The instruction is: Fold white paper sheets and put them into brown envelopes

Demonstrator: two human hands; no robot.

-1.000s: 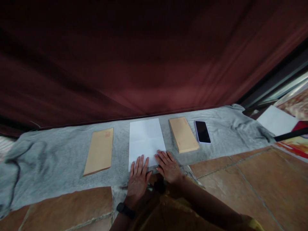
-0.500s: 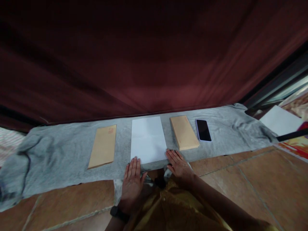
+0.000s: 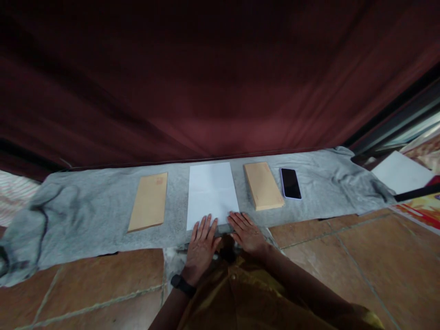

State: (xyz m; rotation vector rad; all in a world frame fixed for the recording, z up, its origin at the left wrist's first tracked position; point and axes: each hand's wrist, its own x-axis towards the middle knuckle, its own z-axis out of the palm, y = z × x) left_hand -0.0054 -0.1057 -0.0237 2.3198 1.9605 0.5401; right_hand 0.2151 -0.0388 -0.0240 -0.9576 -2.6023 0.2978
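A white sheet of paper [image 3: 212, 192], faintly creased across its middle, lies flat on a grey cloth [image 3: 99, 197]. My left hand [image 3: 202, 245] rests with fingers stretched out on the sheet's near edge, left of its middle. On the near right corner lie the spread fingertips of my right hand [image 3: 248, 233]. Neither hand grips anything. To the left of the paper is a single brown envelope [image 3: 149, 201] with a reddish print at its top corner. A stack of brown envelopes [image 3: 263, 185] sits to the right, just beyond my right hand.
Right of the stack lies a smartphone [image 3: 291, 184] with a dark screen and pale purple edge. A dark red curtain [image 3: 213, 101] hangs behind the cloth. Tiled floor [image 3: 330, 256] shows in front. At far right are a white sheet [image 3: 402, 172] and a colourful printed sheet [image 3: 424, 208].
My left hand has slid right along the paper's near edge, and my right hand has shifted slightly left, so they are closer together. The view has tilted slightly.
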